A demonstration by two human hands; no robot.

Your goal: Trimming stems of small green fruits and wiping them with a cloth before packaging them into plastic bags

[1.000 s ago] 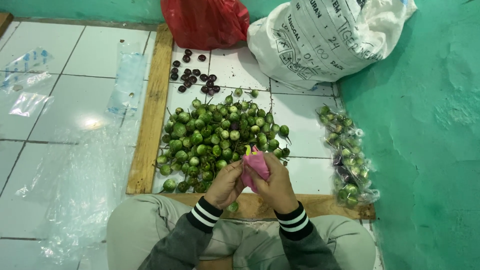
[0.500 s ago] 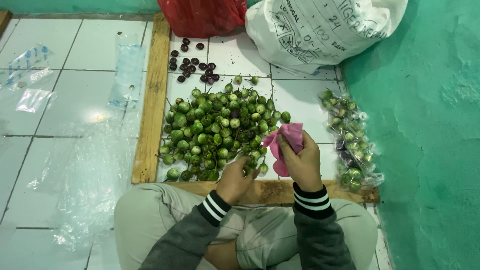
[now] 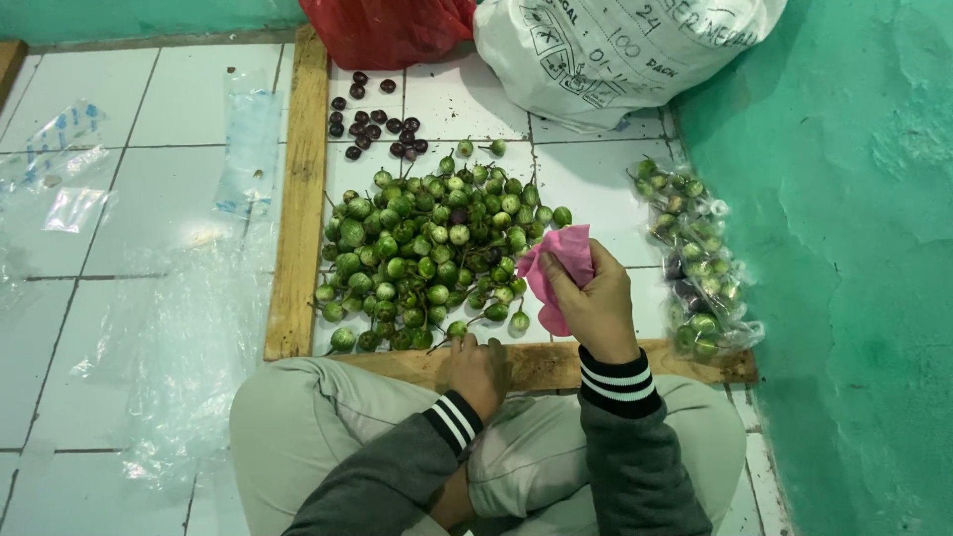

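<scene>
While right fingers (image 3: 562, 288) clasp pink cloth (image 3: 558, 266) (bunched), left hand (image 3: 478, 372) rests curled

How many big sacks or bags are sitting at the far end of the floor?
2: a red bag at the top middle, and a white sack beside it towards the green wall. Both run past the frame edge.

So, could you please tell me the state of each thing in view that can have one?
Right hand: raised, closed around a crumpled pink cloth.
Left hand: low at the pile's near edge, fingers on a small green round eggplant.
Pile of green round eggplants: loose on the tiled floor.
Clear plastic bag of green eggplants: filled, lying by the green wall.
White woven sack: bulging.
Red plastic bag: full.
</scene>
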